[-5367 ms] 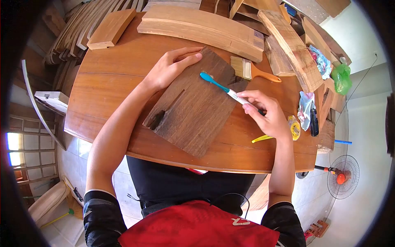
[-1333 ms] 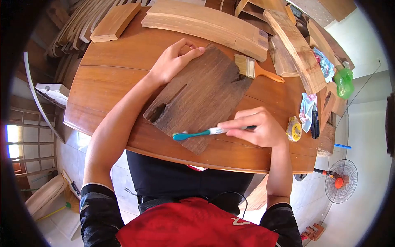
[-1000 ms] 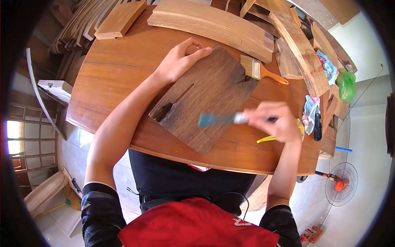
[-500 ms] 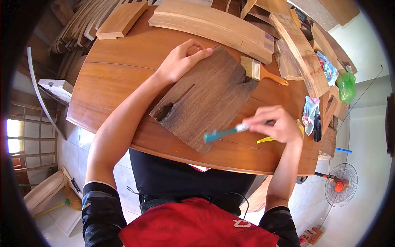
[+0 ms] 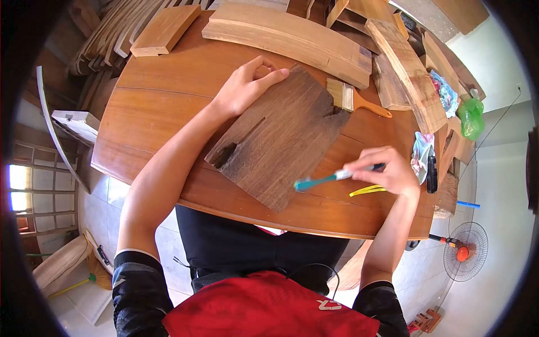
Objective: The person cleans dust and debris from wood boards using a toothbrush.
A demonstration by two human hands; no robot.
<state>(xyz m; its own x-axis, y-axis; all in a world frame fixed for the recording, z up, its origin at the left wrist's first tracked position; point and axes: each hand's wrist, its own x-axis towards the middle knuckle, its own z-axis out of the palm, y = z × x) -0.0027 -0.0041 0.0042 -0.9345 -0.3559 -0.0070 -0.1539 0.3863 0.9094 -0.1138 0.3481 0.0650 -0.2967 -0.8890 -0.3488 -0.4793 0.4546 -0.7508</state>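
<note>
A dark, weathered wooden board [image 5: 281, 135] lies at a slant on the table, with a hollow near its left corner and a notch on its right edge. My left hand [image 5: 250, 84] grips its upper left edge, thumb on the top face and fingers curled. In my right hand [image 5: 384, 171] is a teal toothbrush [image 5: 323, 181], held between thumb and fingers. Its head is at the board's lower right edge; whether it touches cannot be told. Against the notched side rests a wide paintbrush [image 5: 359, 102] with an orange handle. A yellow strip [image 5: 365, 191] lies beneath my right hand.
Along the far side of the wooden table [image 5: 151, 112] sit a thick curved timber [image 5: 286, 42] and a smaller block [image 5: 165, 31]. Further planks [image 5: 407, 73], a crumpled cloth [image 5: 421, 151] and a black tool [image 5: 432, 174] are at the right. A fan [image 5: 465, 253] stands beyond.
My right hand has shifted slightly to the right with the toothbrush, its head going from over the board to the board's edge. My left hand and the board have hardly moved.
</note>
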